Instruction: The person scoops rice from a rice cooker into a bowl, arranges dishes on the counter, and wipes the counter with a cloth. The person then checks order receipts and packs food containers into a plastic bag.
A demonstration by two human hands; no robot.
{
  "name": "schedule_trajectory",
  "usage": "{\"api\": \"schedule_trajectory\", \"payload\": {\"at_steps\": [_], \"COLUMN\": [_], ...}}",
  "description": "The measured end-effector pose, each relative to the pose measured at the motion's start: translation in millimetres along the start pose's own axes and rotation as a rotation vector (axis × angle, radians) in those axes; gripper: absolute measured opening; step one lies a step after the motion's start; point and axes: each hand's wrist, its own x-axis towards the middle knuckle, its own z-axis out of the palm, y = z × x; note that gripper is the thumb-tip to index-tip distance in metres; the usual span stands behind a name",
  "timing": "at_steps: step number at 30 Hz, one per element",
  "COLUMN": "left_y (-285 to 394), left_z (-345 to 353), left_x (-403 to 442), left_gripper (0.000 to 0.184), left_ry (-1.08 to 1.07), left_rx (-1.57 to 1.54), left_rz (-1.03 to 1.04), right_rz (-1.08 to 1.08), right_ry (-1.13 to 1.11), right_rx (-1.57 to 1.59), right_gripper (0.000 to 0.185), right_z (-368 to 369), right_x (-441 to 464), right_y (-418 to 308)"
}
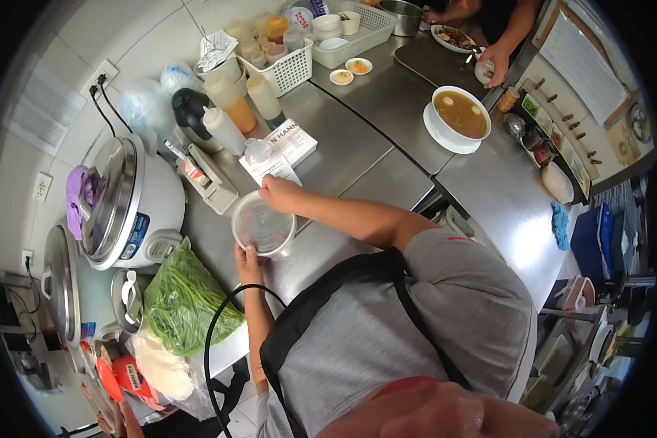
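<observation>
A round clear plastic container with a lid (264, 225) is held over the steel counter; its contents show only faintly. My left hand (247, 264) grips its near side, thumb up against the rim. At the far rim my right hand (279, 194) is closed on the lid's edge, knuckles upward. Just beyond lies a white printed box (293, 144) with a paper slip on it and a small clear plastic cup (258, 151) on top. Left of the container rests a long grey-white dispenser or case (213, 184).
Squeeze bottles (263, 98) and a white basket of bottles (288, 71) stand at the back. A large rice cooker (157, 212) and a bag of greens (186, 299) are left. A soup bowl (460, 117) sits right; another person's hand (496, 62) works beyond it.
</observation>
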Motion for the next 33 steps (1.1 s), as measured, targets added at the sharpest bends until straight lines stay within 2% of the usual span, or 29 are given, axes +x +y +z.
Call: {"api": "schedule_trajectory", "payload": {"at_steps": [8, 11, 14, 17, 19, 20, 21, 22, 24, 26, 33], "left_y": [0, 7, 3, 11, -2, 6, -1, 16, 8, 12, 7], "left_z": [2, 0, -6, -7, -13, -10, -13, -7, -9, -6, -7], "left_x": [3, 4, 28, 53, 63, 59, 62, 53, 57, 55, 59], "left_gripper": [0.036, 0.034, 0.030, 0.027, 0.026, 0.029, 0.029, 0.028, 0.027, 0.025, 0.026], "left_ry": [0.001, 0.073, 0.166, 0.257, 0.293, 0.268, 0.283, 0.298, 0.319, 0.360, 0.322], "left_rx": [-0.116, -0.043, -0.011, 0.012, 0.145, 0.162, 0.315, 0.358, 0.352, 0.403, 0.265], "left_rz": [0.086, -0.058, 0.123, 0.001, -0.013, 0.031, 0.100, 0.127, 0.169, 0.156, 0.034], "right_rz": [0.006, 0.008, -0.019, -0.067, -0.079, -0.051, -0.073, -0.096, -0.111, -0.053, -0.021], "right_ry": [0.032, 0.045, 0.071, 0.061, 0.023, 0.009, 0.026, 0.044, 0.032, -0.011, -0.084], "right_rx": [-0.004, -0.002, 0.003, -0.012, -0.015, -0.037, -0.082, -0.073, -0.071, -0.097, -0.147], "right_gripper": [0.025, 0.025, 0.024, 0.023, 0.023, 0.023, 0.023, 0.024, 0.024, 0.024, 0.023], "right_z": [-7, -3, 4, 16, 19, 20, 26, 27, 26, 21, 19], "right_x": [-7, -9, -13, -5, -8, -7, -3, -3, -1, -3, 3], "right_y": [-11, -8, -8, -2, -3, -3, 3, 4, 4, -3, -7]}}
